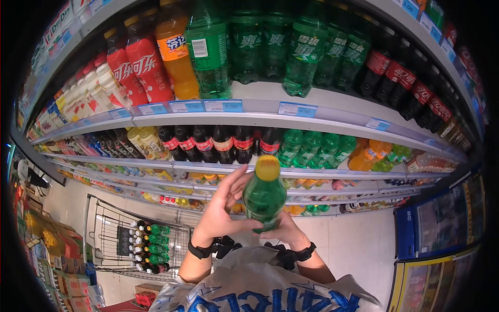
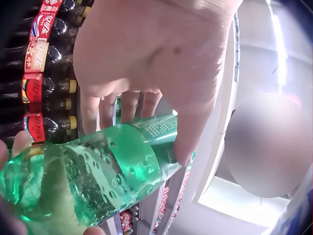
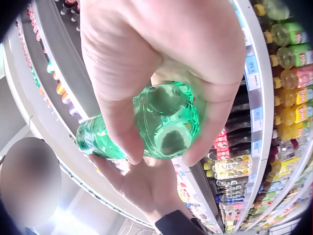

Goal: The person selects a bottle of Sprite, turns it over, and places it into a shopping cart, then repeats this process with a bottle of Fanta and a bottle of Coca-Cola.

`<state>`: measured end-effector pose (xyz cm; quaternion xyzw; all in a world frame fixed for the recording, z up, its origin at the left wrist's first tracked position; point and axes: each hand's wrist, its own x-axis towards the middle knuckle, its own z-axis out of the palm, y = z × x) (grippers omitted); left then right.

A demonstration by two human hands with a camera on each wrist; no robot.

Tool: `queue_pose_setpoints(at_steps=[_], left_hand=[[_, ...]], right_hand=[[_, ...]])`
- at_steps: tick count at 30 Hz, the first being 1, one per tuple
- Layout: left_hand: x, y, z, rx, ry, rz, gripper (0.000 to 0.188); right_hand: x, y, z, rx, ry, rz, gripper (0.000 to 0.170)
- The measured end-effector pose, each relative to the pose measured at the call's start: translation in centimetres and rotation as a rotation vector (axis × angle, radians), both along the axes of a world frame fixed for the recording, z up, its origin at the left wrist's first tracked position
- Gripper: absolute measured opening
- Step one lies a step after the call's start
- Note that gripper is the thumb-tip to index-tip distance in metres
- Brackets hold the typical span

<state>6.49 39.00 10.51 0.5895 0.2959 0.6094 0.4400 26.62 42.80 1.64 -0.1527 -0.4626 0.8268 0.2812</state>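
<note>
A green plastic soda bottle (image 1: 266,195) with a yellow cap is upright in front of the body in the head view. My left hand (image 1: 222,210) holds it from the left, thumb across its near side and fingers behind. In the left wrist view, the bottle (image 2: 122,164) passes between the left thumb and fingers, its printed label partly turned toward the camera. The right hand (image 1: 288,231) grips the lower end. From the right wrist, the lobed base of the bottle (image 3: 168,120) shows between the right hand's (image 3: 161,54) thumb and fingers.
Shelves (image 1: 249,112) of drinks curve across the front, with large green bottles (image 1: 306,52) on the upper tier. A wire shopping cart (image 1: 106,216) carrying several bottles stands at left. Blue-framed coolers (image 1: 408,229) are at right, and stacked boxes (image 1: 57,249) at far left.
</note>
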Motion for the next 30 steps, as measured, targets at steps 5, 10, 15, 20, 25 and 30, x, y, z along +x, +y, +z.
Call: queue_pose_setpoints(at_steps=[5,10,15,20,25,30], left_hand=[[0.2,0.9,0.6,0.061,0.064,0.111,0.109],[-0.7,1.5,1.0,-0.058,-0.026,0.094,0.092],[-1.6,2.3,-1.9,-0.115,-0.061,0.171,0.071],[-0.7,2.6,-4.8,-0.366,-0.252,0.127,0.051],[1.2,2.3,-6.3,-0.481,-0.402,-0.04,0.068],[2.3,1.9,-9.0,-0.514,-0.336,0.007,0.076]], right_hand=[[0.4,-1.2,0.9,0.001,-0.025,0.05,0.098],[2.4,-1.9,2.8,-0.034,0.02,0.075,0.115],[4.1,-2.1,5.1,0.081,0.171,0.131,0.127],[3.7,-2.2,6.5,0.182,0.226,0.168,0.124],[2.6,-1.3,7.2,0.257,0.248,0.14,0.122],[2.7,-0.9,7.4,0.229,0.274,0.056,0.133]])
